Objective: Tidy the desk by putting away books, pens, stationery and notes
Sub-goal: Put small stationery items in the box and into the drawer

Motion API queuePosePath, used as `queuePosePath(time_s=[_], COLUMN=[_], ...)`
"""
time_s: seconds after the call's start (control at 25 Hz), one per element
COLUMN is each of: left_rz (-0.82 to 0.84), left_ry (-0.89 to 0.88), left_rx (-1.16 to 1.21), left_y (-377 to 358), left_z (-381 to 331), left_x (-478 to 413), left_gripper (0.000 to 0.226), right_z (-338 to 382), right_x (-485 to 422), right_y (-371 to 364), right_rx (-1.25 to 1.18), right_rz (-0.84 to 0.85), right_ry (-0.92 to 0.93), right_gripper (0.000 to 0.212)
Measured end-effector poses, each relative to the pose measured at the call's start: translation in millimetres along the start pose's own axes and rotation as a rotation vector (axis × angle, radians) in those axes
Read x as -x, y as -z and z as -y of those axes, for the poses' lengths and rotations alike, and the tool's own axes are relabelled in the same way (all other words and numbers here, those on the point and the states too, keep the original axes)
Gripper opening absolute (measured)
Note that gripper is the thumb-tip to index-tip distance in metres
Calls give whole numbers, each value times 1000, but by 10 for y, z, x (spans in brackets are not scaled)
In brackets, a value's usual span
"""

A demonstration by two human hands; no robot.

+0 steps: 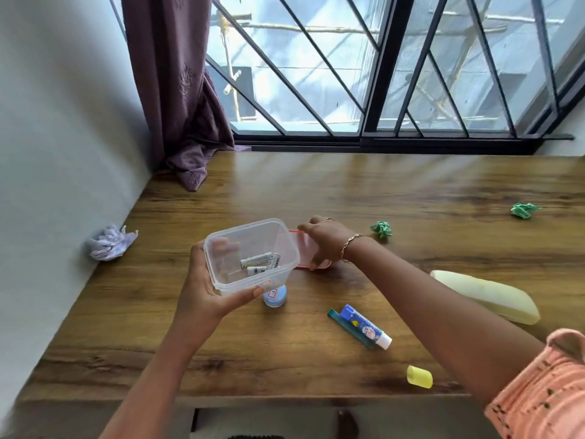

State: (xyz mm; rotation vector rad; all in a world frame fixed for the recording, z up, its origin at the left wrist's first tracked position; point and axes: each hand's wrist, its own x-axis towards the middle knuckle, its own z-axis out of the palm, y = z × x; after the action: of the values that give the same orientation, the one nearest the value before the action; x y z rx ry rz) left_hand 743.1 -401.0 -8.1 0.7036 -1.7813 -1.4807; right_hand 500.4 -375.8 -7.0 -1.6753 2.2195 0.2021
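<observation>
Left hand (pixel 202 293): wrapped round the clear tub (pixel 250 255), thumb along the near wall, fingers behind the far side; tub lifted off the desk (pixel 316 191).
Tub contents: a few small white packets (pixel 261 263).
Right hand (pixel 323 242): just beyond the tub, spread narrowly over the pink lid (pixel 299 251), fingers curled on its far edge, thumb at the near edge; lid flat on the desk.
Under left hand: blue round pot (pixel 274 297).
Near right forearm: glue stick (pixel 365 326) lying against a green pen (pixel 348 327); yellow cap (pixel 419 377) closer in; pale yellow pouch (pixel 487 296) to its right.
Beyond right hand: green paper ball (pixel 381 229); second green ball (pixel 524 210) far right.
Left of left hand: lilac paper wad (pixel 109 242) at the wall.
</observation>
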Motion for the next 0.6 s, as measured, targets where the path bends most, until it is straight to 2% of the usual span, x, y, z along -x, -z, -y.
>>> queuePosePath(time_s=[0.12,0.24,0.32,0.4,0.48,0.6], left_rz=[-3,-5,-8,-19,-20,-5], left_ry=[9,17,32,52,74,96], left_rx=[6,5,-5,-35,-58,-65], left_y=[3,-32,-72,-112,-144,-208], left_z=[-5,-44,-50,-32,-8,2], left_x=[5,-8,-31,-69,-117,-177], left_gripper=[82,81,82,84,85,85], right_z=[20,42,62,118,258,460], right_x=[30,161,329,535,738,912], right_y=[49,196,315,375,399,301], right_rx=[27,-115,-291,-429,-448,-181], right_rz=[-36,-140,-297,-520,-699,-859], right_ry=[-41,-58,-64,2,167,336], right_gripper=[86,49,26,24,27,28])
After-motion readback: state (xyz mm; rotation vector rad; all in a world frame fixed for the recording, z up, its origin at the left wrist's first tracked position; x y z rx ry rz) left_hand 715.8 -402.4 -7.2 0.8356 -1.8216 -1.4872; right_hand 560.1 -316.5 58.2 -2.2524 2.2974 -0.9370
